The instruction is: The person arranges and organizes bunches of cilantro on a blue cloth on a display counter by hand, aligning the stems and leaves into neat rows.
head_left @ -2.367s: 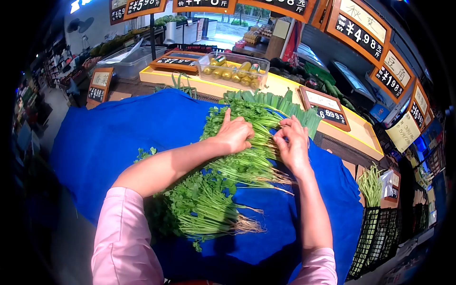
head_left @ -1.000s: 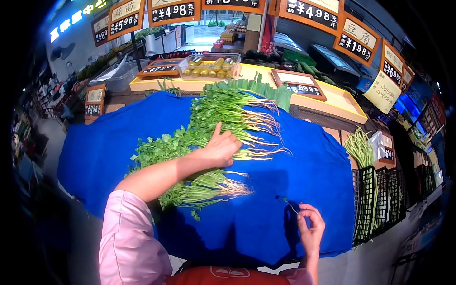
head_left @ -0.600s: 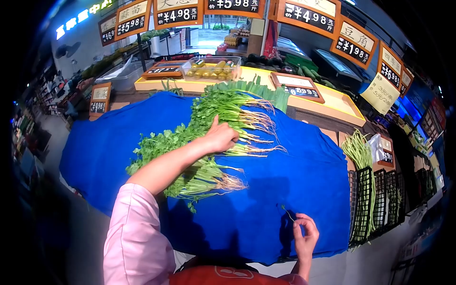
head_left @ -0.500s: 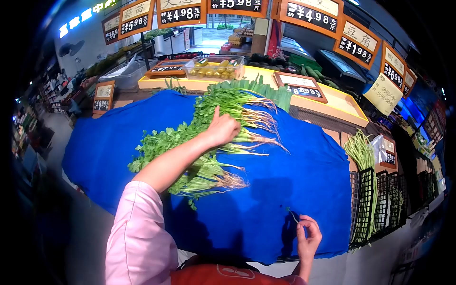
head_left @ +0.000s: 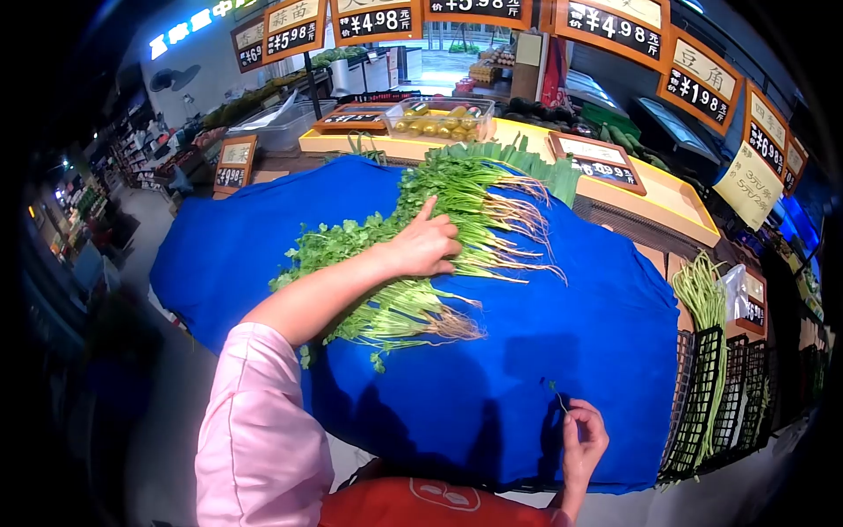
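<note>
Two bunches of coriander lie on a blue cloth (head_left: pixel 606 307). The larger bunch (head_left: pixel 479 206) is at the back, its long pale roots pointing right; the smaller bunch (head_left: pixel 395 321) lies nearer, with roots also to the right. Reaching across from the left, my left hand (head_left: pixel 426 246) rests on the larger bunch, index finger stretched out and the other fingers apart and partly bent. Near the cloth's front right, my right hand (head_left: pixel 584 435) pinches a thin coriander sprig (head_left: pixel 560 400) between thumb and finger, its tiny leaf tip pointing up.
Behind the cloth are a yellow-edged tray (head_left: pixel 650 193), a plastic box of yellow-green fruit (head_left: pixel 439 120) and long green leaves (head_left: pixel 558 176). Long beans (head_left: pixel 702 294) hang over black crates (head_left: pixel 698 408) at the right. Price signs (head_left: pixel 702 79) hang overhead.
The whole scene has shifted right in view as the head turned slightly left. My left hand's fingers have spread a little over the larger bunch. The right hand still pinches the sprig.
</note>
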Tool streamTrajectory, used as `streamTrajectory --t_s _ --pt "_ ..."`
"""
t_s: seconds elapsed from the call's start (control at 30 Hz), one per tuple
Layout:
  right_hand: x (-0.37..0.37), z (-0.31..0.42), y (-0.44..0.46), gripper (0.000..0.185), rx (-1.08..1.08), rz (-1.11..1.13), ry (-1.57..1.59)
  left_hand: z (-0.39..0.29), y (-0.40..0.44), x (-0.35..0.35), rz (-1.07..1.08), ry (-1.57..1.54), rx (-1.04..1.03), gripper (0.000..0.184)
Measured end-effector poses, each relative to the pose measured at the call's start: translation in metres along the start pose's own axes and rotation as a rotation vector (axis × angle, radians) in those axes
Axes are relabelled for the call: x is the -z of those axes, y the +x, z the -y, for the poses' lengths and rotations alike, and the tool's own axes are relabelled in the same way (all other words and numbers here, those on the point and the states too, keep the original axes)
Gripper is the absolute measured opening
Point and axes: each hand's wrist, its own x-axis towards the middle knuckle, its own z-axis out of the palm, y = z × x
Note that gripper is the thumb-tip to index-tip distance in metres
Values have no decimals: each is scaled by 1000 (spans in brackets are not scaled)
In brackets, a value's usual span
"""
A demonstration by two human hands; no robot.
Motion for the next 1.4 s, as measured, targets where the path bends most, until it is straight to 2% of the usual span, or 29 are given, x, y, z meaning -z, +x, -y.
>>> streamTrajectory --t_s 0.17,0.37,0.5,0.6,0.63,0.77,0.8,0.87,0.9,0.93,1.0,1.13,1.2,1.27,1.3,1.4 --pt "-6 3 4 6 14 25 32 -10 12 -20 -74 25 91 14" --pt "4 0 3 5 1 14 39 -26 18 -23 -42 230 165 21" --pt "8 -8 1 5 18 9 13 -24 17 -18 -24 191 128 20" --pt "11 -8 2 5 28 5 9 -16 11 -5 -108 87 45 19" --pt "11 -9 3 5 16 4 16 -14 9 2 -68 25 56 19" --pt "12 -13 4 4 -4 -9 37 14 4 10 -190 -219 98 18" --pt "12 -13 5 4 -3 -9 36 18 3 17 -212 -242 172 17" --pt "12 -14 6 4 2 -8 33 35 0 22 -357 -480 226 18" --pt "12 -15 7 4 13 -6 24 46 0 24 -374 -628 293 17" --pt "13 -15 8 4 24 -5 16 52 -1 21 -492 -820 343 13" --pt "13 -17 8 4 12 -2 18 65 -4 25 -499 -998 531 10" --pt "13 -19 10 4 -21 5 39 74 2 25 -491 -1041 570 13" --pt "12 -19 12 4 -18 9 40 66 9 22 -358 -999 497 12" --pt "11 -17 13 4 -25 11 39 71 13 11 -322 -974 439 12" --pt "12 -18 13 4 -16 6 38 67 14 16 -327 -964 493 11" --pt "14 -21 14 4 -11 -11 46 81 12 15 -556 -1043 537 11"
